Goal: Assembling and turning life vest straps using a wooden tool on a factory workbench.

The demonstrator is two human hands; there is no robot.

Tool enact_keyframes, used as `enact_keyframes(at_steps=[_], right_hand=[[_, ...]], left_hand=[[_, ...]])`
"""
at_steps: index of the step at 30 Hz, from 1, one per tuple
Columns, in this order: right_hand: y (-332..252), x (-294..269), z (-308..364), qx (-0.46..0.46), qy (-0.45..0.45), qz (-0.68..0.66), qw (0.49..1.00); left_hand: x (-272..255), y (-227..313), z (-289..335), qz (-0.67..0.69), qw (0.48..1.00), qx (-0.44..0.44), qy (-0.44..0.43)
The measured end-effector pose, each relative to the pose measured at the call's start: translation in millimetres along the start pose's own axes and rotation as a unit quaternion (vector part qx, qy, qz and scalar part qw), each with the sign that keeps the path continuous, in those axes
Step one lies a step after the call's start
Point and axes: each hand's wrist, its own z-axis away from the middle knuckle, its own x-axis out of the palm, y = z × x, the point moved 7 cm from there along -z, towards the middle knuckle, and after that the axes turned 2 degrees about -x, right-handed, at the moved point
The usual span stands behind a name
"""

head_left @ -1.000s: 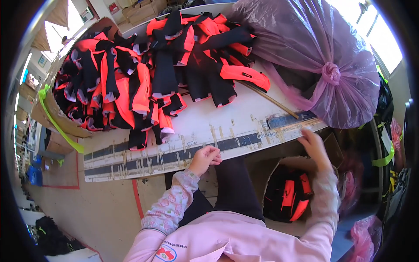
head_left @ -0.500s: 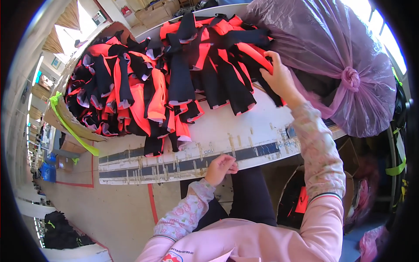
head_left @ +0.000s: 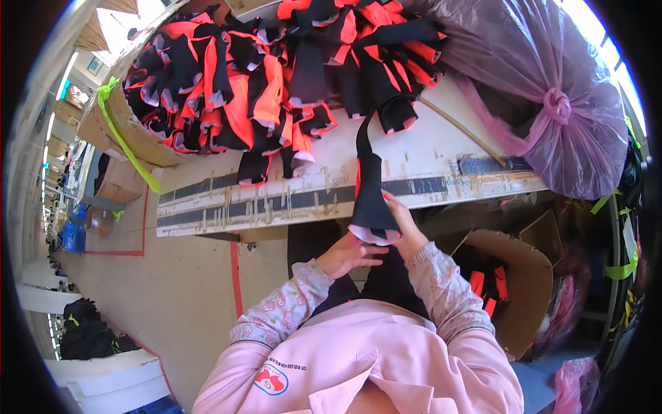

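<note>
Right hand (head_left: 403, 224) pinched black fabric piece (head_left: 371, 196) at its lower end, long axis running up toward the table (head_left: 276, 200) pile. Left hand (head_left: 348, 254) sat just below-left, fingers loosely spread, nearly touching the hem.

Both pink-sleeved forearms rise toward twelve o'clock, the left hand (head_left: 348, 255) open-fingered, the right hand (head_left: 403, 228) at its two o'clock, fingers curled closed.
</note>
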Motion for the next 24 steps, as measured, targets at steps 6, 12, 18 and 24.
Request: enact_keyframes(at_steps=[6,12,18,24], right_hand=[[-40,-7,-12,-0.211,-0.004,0.482,0.85],[-37,59,74,-0.19,-0.125,0.647,0.728],[-47,32,66,-0.297,-0.08,0.672,0.674],[-41,60,76,-0.335,-0.1,0.715,0.606]], left_hand=[[-16,2,-14,0.071,0.983,0.014,0.171],[-23,-6,-23,0.034,0.977,0.012,0.21],[-14,10,-15,-0.16,0.933,0.037,0.319],[-46,10,-17,-0.023,0.967,0.048,0.251]])
